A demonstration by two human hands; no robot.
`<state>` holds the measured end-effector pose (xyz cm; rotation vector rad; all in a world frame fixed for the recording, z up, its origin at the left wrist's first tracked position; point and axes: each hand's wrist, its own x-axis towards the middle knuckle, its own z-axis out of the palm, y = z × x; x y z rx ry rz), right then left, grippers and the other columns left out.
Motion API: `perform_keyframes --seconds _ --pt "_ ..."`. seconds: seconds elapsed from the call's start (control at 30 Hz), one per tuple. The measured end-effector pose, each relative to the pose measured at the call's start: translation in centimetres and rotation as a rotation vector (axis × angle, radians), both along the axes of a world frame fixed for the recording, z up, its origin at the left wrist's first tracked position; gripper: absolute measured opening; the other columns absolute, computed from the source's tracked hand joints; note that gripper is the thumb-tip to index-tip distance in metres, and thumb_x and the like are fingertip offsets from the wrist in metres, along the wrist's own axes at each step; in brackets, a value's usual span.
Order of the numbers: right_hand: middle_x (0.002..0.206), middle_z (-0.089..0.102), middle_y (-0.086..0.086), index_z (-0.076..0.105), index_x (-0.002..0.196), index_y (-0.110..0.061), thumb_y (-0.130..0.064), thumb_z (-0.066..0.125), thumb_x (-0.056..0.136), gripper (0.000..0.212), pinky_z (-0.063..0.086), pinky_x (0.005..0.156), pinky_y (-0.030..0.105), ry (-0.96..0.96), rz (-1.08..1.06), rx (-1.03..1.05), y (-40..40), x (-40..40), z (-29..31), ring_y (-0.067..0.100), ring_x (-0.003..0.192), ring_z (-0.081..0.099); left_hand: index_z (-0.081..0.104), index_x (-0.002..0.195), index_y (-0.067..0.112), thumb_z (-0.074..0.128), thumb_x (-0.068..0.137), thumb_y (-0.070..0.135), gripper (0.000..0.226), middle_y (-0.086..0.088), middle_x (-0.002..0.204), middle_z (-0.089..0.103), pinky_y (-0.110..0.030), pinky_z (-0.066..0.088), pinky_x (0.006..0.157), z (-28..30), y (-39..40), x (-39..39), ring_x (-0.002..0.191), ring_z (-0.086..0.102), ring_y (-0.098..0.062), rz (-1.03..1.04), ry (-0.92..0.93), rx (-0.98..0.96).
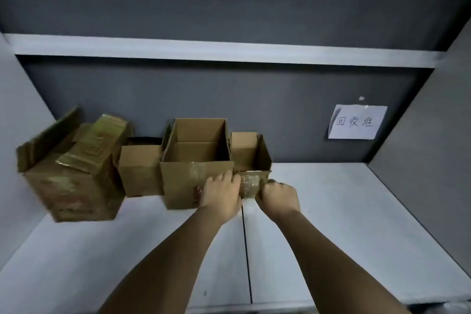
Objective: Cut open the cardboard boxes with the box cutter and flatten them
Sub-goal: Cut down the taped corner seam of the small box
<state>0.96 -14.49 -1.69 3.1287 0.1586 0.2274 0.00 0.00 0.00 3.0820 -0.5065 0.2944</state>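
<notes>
Several open cardboard boxes stand in a row against the dark back wall. A small taped box (pixel 251 155) is at the right end of the row. My left hand (pixel 221 192) grips its left front edge, and my right hand (pixel 279 195) grips its right front corner, fingers curled round the card. Beside it on the left stands a taller open box (pixel 198 160) with a tape strip on its front. Further left are a small plain box (pixel 140 168) and a printed, tape-covered box (pixel 71 173) with raised flaps. No box cutter shows in view.
The boxes rest on a white table (pixel 331 211) with a seam running down its middle. A paper sign (pixel 355 122) with handwriting hangs on the back wall at the right. Grey partition walls close both sides, and a white ledge (pixel 216 50) runs above.
</notes>
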Motion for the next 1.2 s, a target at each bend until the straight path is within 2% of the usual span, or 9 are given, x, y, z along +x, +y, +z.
perform_keyframes --seconds 0.1,0.3,0.4,0.5,0.67,0.83,1.0,1.1,1.2 --pt "0.127 0.047 0.009 0.050 0.123 -0.012 -0.022 0.042 0.093 0.032 0.041 0.072 0.030 0.033 -0.005 -0.003 0.1 2.9 -0.4 0.029 0.105 0.056 0.043 0.125 0.018 0.046 0.093 0.031 0.035 -0.006 0.126 0.046 -0.034 0.038 0.089 -0.7 0.2 1.8 0.115 0.048 -0.023 -0.008 0.009 -0.014" --pt "0.156 0.011 0.004 0.044 0.137 -0.016 -0.025 0.049 0.094 0.045 0.046 0.094 0.038 0.212 0.001 -0.013 0.3 6.8 -1.7 0.027 0.121 0.045 0.041 0.130 0.019 0.047 0.093 0.032 0.040 -0.006 0.131 0.044 -0.035 0.039 0.096 -1.4 0.4 3.4 0.119 0.046 -0.022 -0.032 0.001 -0.011" --pt "0.150 0.025 0.004 0.043 0.138 -0.011 -0.021 0.046 0.094 0.046 0.043 0.097 0.041 0.308 0.036 -0.010 0.2 6.7 -2.6 0.027 0.124 0.041 0.042 0.129 0.019 0.047 0.093 0.033 0.039 -0.006 0.131 0.044 -0.036 0.039 0.096 -1.3 0.4 2.9 0.119 0.046 -0.022 -0.055 0.005 0.011" --pt "0.137 0.038 0.005 0.047 0.131 -0.008 -0.014 0.045 0.094 0.038 0.043 0.090 0.038 0.223 0.046 0.029 -0.2 5.1 -2.5 0.027 0.116 0.046 0.042 0.128 0.019 0.048 0.092 0.034 0.039 -0.006 0.129 0.044 -0.036 0.039 0.094 -0.6 0.5 2.1 0.118 0.046 -0.022 -0.063 0.007 0.009" --pt "0.140 0.036 0.005 0.045 0.132 -0.008 -0.013 0.041 0.095 0.038 0.044 0.092 0.034 0.075 0.107 0.056 -1.9 1.3 -1.8 0.024 0.119 0.043 0.041 0.130 0.018 0.049 0.091 0.036 0.044 -0.005 0.129 0.043 -0.035 0.037 0.092 -0.2 0.1 -0.2 0.120 0.045 -0.023 -0.057 0.032 0.003" --pt "0.145 0.034 0.002 0.042 0.135 -0.013 -0.015 0.046 0.091 0.044 0.040 0.097 0.034 -0.049 0.180 0.087 -3.6 -2.6 -0.9 0.023 0.122 0.043 0.026 0.145 0.020 0.056 0.088 0.035 0.066 -0.002 0.143 0.034 -0.038 0.035 0.100 -0.3 -0.1 -2.5 0.130 0.037 -0.022 -0.048 0.099 -0.172" --pt "0.136 0.046 0.004 0.052 0.130 -0.012 -0.008 0.050 0.085 0.045 0.044 0.092 0.037 -0.185 0.303 0.215 -4.4 -6.0 -0.5 0.026 0.116 0.049 0.015 0.150 0.021 0.062 0.087 0.029 0.079 0.004 0.153 0.021 -0.040 0.037 0.102 -0.4 -0.3 -4.0 0.134 0.032 -0.023 -0.013 0.121 -0.353" --pt "0.127 0.054 0.003 0.058 0.120 -0.009 -0.006 0.050 0.078 0.044 0.046 0.090 0.036 -0.262 0.371 0.307 -4.1 -7.3 0.2 0.026 0.110 0.053 0.041 0.136 0.021 0.065 0.085 0.022 0.056 0.001 0.138 0.045 -0.035 0.039 0.097 -0.7 -0.4 -4.4 0.124 0.041 -0.022 -0.017 0.120 -0.515" --pt "0.122 0.056 0.000 0.062 0.115 -0.012 -0.008 0.048 0.077 0.040 0.047 0.088 0.033 -0.320 0.405 0.369 -3.3 -8.5 0.9 0.022 0.107 0.053 0.056 0.095 0.021 0.064 0.086 0.017 0.013 0.000 0.090 0.063 -0.031 0.043 0.075 -1.3 -0.2 -4.5 0.093 0.054 -0.023 0.064 0.129 -0.796"
